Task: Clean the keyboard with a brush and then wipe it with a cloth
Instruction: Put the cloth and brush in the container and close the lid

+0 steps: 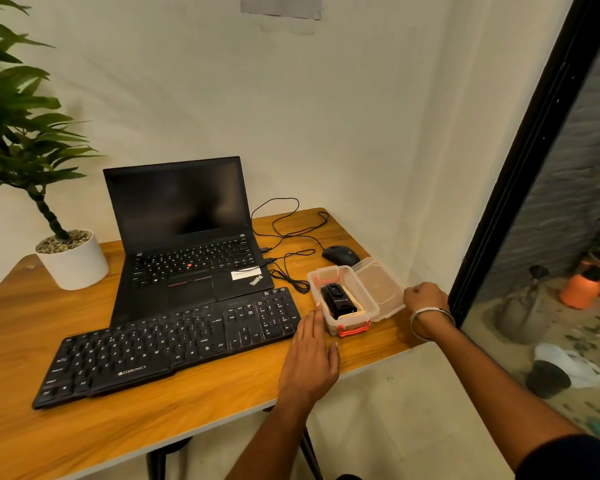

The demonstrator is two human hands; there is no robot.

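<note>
A black keyboard (174, 344) lies at an angle on the wooden table, in front of the laptop. To its right stands an open clear plastic box (357, 282) with red latches. Inside it lies a black object (337, 301) on top of something cream-coloured; I cannot tell what they are. My left hand (309, 358) rests flat against the box's left side, fingers together, gripping nothing. My right hand (425, 299) is at the outer edge of the box's open lid (381, 289), fingers curled on it. I see no separate brush or cloth.
An open black laptop (184, 233) with a dark screen stands behind the keyboard. A black mouse (340, 255) and loose cables (288, 233) lie at the back right. A white potted plant (71, 259) stands at the left. The table edge and a glass door frame (499, 209) are to the right.
</note>
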